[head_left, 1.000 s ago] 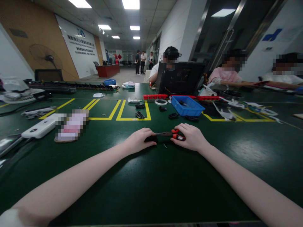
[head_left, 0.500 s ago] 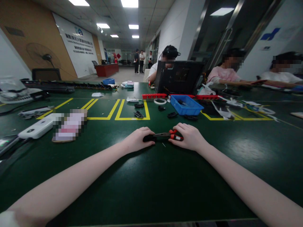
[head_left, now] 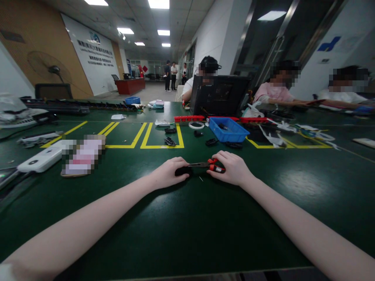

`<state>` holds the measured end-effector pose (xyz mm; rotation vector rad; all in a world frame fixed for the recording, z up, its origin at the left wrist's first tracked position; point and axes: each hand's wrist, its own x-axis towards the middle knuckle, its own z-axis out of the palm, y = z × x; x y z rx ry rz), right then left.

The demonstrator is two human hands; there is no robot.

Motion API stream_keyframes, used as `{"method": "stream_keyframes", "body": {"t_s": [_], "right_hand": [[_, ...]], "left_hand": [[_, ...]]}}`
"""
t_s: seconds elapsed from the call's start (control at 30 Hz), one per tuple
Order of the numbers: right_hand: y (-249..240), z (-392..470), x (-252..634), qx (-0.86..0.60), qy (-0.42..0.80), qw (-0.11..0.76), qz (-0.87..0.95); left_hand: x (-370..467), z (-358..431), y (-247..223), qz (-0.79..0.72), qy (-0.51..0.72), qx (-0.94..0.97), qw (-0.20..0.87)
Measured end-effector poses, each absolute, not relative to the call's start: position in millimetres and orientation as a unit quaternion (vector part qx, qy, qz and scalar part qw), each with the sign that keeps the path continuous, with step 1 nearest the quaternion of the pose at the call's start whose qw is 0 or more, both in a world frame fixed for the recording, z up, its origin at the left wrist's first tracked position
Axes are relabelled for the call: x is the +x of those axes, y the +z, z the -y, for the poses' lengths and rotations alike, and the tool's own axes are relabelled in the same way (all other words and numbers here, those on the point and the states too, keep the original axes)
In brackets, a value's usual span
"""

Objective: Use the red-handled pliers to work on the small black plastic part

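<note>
Head view: a long dark-green workbench [head_left: 187, 226] with yellow taped bays filled the hall. The left hand [head_left: 168, 173] was closed over a small black part [head_left: 183, 171]. The right hand [head_left: 233, 168] gripped red-handled pliers [head_left: 208, 166] (tips meeting the part), near a blue plastic bin [head_left: 229, 130] beyond.

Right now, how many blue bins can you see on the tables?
2: one blue bin just beyond the hands, another small one far back on the left. Others may be hidden behind the monitor.
</note>
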<state>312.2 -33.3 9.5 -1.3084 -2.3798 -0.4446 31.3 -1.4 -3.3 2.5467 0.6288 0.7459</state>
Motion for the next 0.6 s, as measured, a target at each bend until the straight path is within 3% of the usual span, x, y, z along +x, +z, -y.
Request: {"method": "stream_keyframes", "body": {"t_s": [0.6], "right_hand": [[10.8, 34.8, 309.1, -0.464, -0.151, 0.179, 0.854]], "left_hand": [[32.0, 0.7, -3.8, -0.230, 0.263, 0.914, 0.205]]}}
